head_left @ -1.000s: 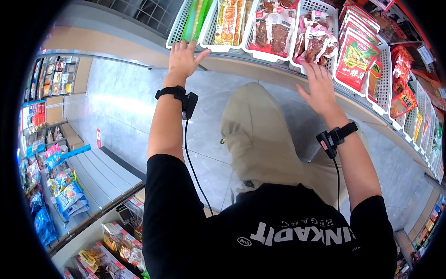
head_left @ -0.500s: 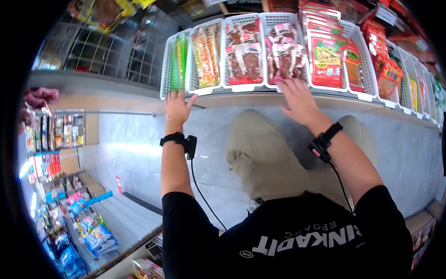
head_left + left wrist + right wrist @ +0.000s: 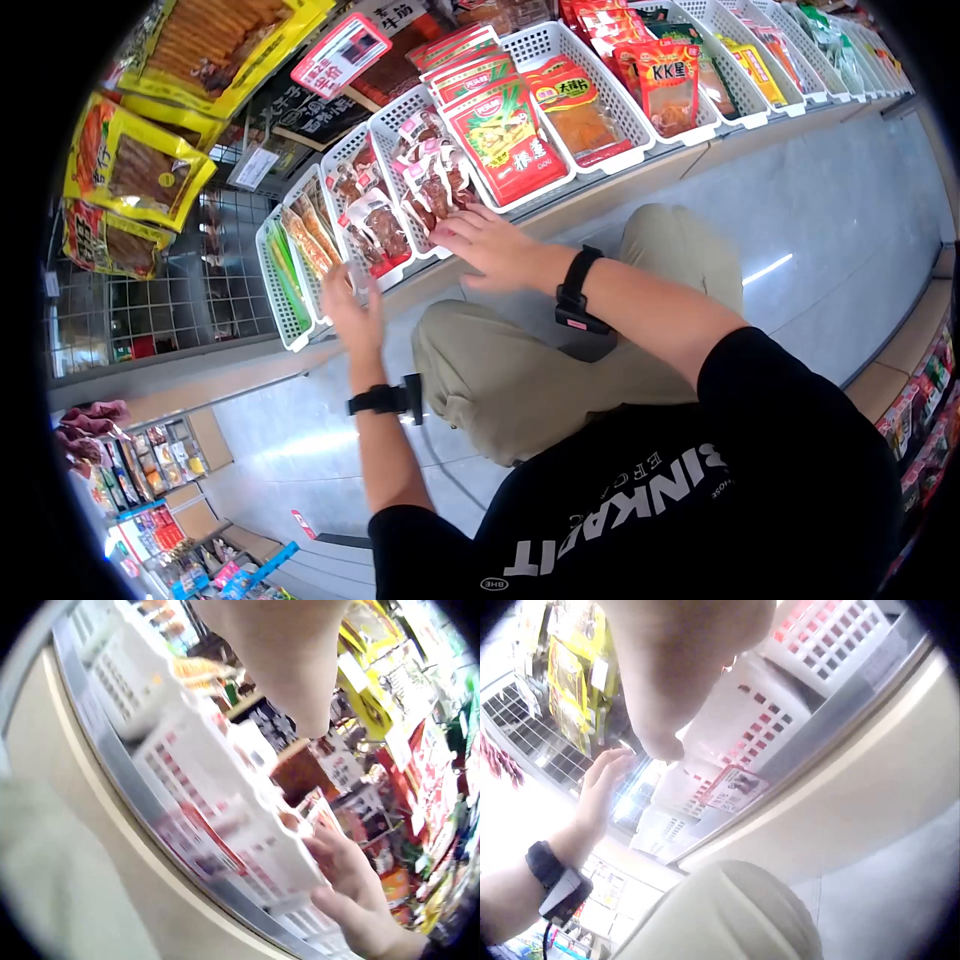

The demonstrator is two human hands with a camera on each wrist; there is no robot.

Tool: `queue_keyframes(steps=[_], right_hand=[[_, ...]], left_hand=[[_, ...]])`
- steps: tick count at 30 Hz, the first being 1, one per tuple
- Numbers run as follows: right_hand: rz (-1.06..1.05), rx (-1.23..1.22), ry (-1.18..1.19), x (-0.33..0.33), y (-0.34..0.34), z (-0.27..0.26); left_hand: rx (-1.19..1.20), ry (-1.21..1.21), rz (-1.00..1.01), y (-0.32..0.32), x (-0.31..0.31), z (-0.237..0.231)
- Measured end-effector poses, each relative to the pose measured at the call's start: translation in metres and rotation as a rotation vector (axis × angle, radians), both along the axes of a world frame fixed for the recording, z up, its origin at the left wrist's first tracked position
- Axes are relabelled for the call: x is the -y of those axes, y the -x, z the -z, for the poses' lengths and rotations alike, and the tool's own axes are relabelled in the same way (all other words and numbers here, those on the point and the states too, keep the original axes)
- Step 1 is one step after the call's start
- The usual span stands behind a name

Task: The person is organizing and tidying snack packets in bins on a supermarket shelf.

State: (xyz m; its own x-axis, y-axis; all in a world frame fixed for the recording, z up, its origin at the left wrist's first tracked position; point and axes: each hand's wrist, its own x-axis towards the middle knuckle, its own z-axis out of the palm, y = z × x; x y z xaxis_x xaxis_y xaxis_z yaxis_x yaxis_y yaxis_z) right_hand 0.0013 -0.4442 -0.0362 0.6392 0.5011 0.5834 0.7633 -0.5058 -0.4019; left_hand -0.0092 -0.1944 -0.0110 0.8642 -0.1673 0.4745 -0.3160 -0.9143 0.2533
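In the head view, my right hand [image 3: 492, 248] rests its fingers over the front rim of a white basket [image 3: 418, 240] of dark vacuum-packed meat [image 3: 436, 180], thumb apart. The left wrist view shows that hand [image 3: 352, 889] from the side, fingertips over the rim, thumb outside. My left hand [image 3: 352, 310] is at the front of the baskets with long orange packets [image 3: 312, 243] and red-bottomed meat packs [image 3: 378, 228]. Its fingers are slightly bent and hold nothing visible; contact with a rim cannot be told. The right wrist view shows it [image 3: 600, 791] beyond the baskets' row.
More white baskets run right, with red packets [image 3: 502, 135], orange flat packs [image 3: 578, 105] and red pouches [image 3: 668, 88]. At the left are a narrow basket with green packets [image 3: 284, 275] and yellow bags [image 3: 140, 165] on a wire grid [image 3: 225, 290]. Knees are below the shelf edge.
The head view has turned, showing more baskets at right and hanging bags at left. My left hand has shifted from the green-packet basket towards my right hand, which stays at the meat basket.
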Motion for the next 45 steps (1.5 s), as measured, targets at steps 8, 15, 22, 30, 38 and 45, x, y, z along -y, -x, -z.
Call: queue_keyframes(steps=[8, 15, 22, 30, 38, 45], right_hand=[[0.467, 0.097, 0.08, 0.192, -0.004, -0.032], [0.641, 0.012, 0.319, 0.253, 0.0, 0.0], [0.694, 0.071, 0.354, 0.258, -0.002, 0.015], [0.702, 0.15, 0.111, 0.322, 0.001, -0.02], [0.628, -0.358, 0.13, 0.385, 0.005, -0.018], [0.535, -0.535, -0.102, 0.359, 0.001, -0.034]], left_hand=[[-0.051, 0.102, 0.0, 0.016, 0.071, 0.036], [-0.011, 0.026, -0.035, 0.01, 0.079, 0.042], [-0.12, 0.03, -0.009, 0.011, 0.078, 0.031], [-0.187, 0.034, 0.056, 0.01, 0.081, -0.004], [-0.407, 0.043, 0.322, -0.041, 0.261, -0.072], [-0.713, 0.768, 0.24, -0.105, 0.368, -0.028]])
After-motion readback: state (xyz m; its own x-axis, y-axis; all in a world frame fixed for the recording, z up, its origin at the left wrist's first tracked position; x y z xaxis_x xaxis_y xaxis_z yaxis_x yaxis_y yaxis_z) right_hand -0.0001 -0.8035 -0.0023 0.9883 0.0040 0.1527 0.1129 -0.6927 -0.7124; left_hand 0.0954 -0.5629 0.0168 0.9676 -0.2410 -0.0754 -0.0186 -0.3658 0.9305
